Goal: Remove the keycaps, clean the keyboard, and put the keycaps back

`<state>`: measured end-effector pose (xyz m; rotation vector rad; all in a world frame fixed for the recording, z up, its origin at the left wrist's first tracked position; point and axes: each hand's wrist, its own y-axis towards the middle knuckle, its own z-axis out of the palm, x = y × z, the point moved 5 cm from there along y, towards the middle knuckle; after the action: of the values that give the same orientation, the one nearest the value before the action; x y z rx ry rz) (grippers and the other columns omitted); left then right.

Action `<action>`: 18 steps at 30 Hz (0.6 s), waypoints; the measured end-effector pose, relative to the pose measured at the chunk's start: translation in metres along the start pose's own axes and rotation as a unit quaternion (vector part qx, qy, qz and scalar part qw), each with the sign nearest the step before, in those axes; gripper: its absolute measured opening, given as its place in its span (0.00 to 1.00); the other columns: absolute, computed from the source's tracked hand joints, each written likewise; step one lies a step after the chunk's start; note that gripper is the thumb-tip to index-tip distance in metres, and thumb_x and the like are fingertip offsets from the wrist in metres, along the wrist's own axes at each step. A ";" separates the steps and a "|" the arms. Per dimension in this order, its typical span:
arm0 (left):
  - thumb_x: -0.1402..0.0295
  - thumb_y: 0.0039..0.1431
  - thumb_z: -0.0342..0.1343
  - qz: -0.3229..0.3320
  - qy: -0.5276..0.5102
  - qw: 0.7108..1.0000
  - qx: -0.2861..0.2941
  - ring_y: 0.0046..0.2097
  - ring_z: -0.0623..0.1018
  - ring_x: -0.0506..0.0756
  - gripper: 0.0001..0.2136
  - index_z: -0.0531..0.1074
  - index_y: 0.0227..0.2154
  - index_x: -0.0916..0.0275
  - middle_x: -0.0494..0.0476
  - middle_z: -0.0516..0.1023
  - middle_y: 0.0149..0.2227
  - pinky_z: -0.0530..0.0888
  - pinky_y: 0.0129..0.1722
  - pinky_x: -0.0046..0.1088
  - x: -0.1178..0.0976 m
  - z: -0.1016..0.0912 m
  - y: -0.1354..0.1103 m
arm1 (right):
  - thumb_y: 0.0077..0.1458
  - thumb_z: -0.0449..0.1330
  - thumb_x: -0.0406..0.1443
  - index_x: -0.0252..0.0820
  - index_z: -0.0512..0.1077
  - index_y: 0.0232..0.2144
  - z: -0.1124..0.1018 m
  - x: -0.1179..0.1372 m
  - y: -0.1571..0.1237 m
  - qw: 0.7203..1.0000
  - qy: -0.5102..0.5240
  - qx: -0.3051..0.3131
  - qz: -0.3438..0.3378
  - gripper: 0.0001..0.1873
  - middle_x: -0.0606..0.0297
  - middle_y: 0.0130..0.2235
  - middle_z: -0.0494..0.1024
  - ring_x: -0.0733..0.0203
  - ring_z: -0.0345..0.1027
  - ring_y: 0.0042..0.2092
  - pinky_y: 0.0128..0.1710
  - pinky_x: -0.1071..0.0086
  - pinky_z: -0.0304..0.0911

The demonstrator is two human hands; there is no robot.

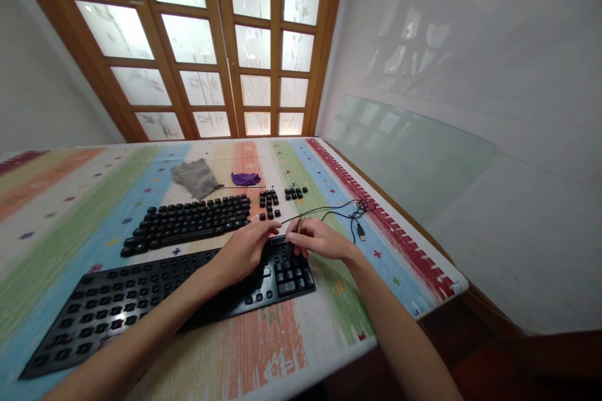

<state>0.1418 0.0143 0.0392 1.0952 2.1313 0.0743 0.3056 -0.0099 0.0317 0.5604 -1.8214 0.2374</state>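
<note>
A black keyboard base [141, 291] lies aslant along the near side of the table, most of its keycaps off and the dark key sockets bare. Keycaps [291, 276] still sit on its number pad. My left hand [244, 250] rests across the right half of the base, its fingers closed at the back edge, their tips partly hidden. Over the number pad, my right hand [320, 238] pinches a thin brownish tool [298, 223] pointing down at the keys. Its lower end is too small to make out.
Behind the base, removed keycaps [192, 220] stand in keyboard order, with smaller groups of keycaps [269, 200] to their right. A grey cloth [195, 178] and a purple cloth [245, 179] lie farther back. A coiled USB cable [360, 208] lies near the table's right edge.
</note>
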 end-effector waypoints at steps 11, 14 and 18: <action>0.64 0.65 0.48 -0.056 0.167 0.984 0.012 0.61 0.70 0.63 0.18 0.68 0.55 0.59 0.62 0.71 0.59 0.69 0.59 0.45 -0.023 0.034 -0.086 | 0.59 0.58 0.49 0.39 0.69 0.30 0.013 -0.001 0.002 0.999 0.026 0.032 0.033 0.19 0.69 0.23 0.73 0.67 0.68 0.21 0.20 0.75 0.65; 0.64 0.66 0.47 -0.065 0.182 0.981 -0.035 0.63 0.67 0.63 0.20 0.64 0.59 0.58 0.61 0.68 0.62 0.68 0.61 0.45 -0.024 0.049 -0.096 | 0.59 0.57 0.49 0.38 0.69 0.29 0.015 -0.001 0.002 0.998 0.032 0.046 0.029 0.19 0.67 0.23 0.74 0.68 0.68 0.21 0.19 0.75 0.64; 0.66 0.68 0.44 -0.072 0.210 0.971 -0.092 0.64 0.66 0.62 0.21 0.61 0.61 0.61 0.62 0.67 0.62 0.68 0.61 0.47 -0.023 0.059 -0.102 | 0.57 0.60 0.49 0.38 0.70 0.32 0.021 -0.006 0.003 0.995 0.047 0.083 0.038 0.18 0.68 0.24 0.74 0.68 0.67 0.21 0.20 0.76 0.64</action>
<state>0.1178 -0.0831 -0.0276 0.8688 2.5106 0.4641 0.2883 -0.0150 0.0199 0.5874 -1.7421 0.4630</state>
